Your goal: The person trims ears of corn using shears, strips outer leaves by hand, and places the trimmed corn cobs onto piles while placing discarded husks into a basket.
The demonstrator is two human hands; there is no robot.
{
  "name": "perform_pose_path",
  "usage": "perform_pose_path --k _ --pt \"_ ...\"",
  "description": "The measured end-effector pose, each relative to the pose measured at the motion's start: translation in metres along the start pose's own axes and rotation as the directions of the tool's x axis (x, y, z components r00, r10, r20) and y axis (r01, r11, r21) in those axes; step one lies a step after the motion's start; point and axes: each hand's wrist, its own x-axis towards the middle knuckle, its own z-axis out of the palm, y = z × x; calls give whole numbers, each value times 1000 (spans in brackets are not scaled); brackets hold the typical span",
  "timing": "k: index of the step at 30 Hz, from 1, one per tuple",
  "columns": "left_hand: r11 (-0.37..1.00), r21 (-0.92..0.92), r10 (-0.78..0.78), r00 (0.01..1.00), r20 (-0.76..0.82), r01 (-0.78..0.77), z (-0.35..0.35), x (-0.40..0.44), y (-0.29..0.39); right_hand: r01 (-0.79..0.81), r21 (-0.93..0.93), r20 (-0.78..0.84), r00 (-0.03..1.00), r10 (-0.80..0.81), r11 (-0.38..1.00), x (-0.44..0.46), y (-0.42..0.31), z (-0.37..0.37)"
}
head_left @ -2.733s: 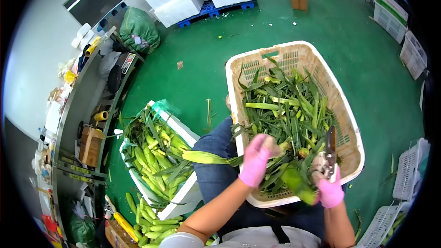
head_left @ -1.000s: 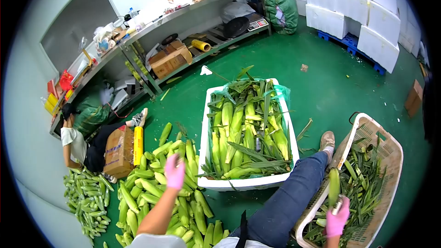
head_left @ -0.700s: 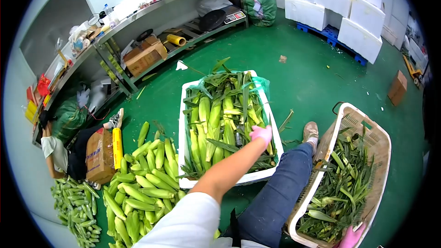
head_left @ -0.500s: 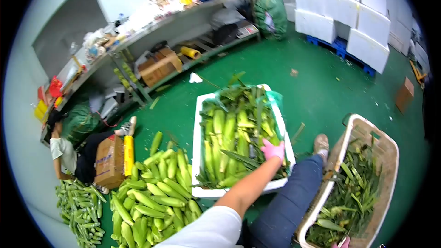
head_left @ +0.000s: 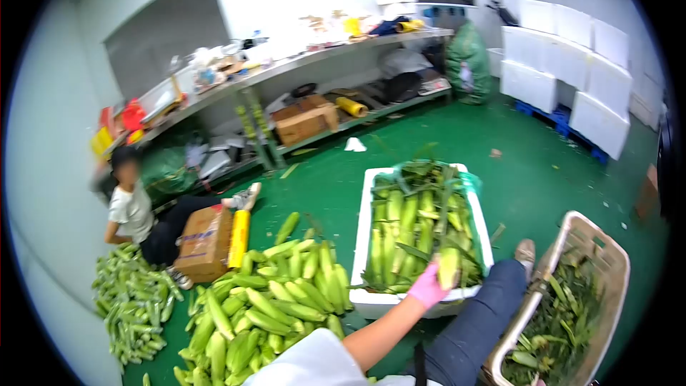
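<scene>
My left hand (head_left: 429,286), in a pink glove, is closed around an ear of corn (head_left: 449,267) at the near right part of a white foam box (head_left: 362,244). More corn in green husks (head_left: 407,225) and loose leaves fill that box. At the bottom edge, only a sliver of my right hand (head_left: 537,382) shows by the near end of the beige crate (head_left: 616,271); its fingers are hidden. Cut leaves and husks (head_left: 564,307) lie inside the crate.
A large pile of corn (head_left: 264,307) lies on the floor at left, with small wrapped pieces (head_left: 136,293) beyond. A person (head_left: 132,207) sits beside a cardboard box (head_left: 205,243) and yellow roll (head_left: 239,239). Shelving (head_left: 286,146) and stacked foam boxes (head_left: 564,64) stand behind.
My left hand has gone from the pile to the foam box and taken hold of an ear there. My right hand has dropped almost out of sight. The view has tilted up and turned left.
</scene>
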Motion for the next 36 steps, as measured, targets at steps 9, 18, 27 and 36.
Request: perform_pose_path --k 9,18,27,36 --pt "977 65 -211 961 181 202 37 -134 -46 -52 -457 -166 986 -27 888 -49 -27 45" --pt "510 809 -525 851 23 292 134 -136 -121 282 326 -288 939 -190 902 -57 -13 50" --pt "-3 775 -833 427 -352 632 125 -68 -254 266 349 -4 959 -282 899 -126 -100 -41" --pt "-116 606 -865 219 -451 787 94 -47 -254 308 258 148 924 -353 916 -107 -95 -78"
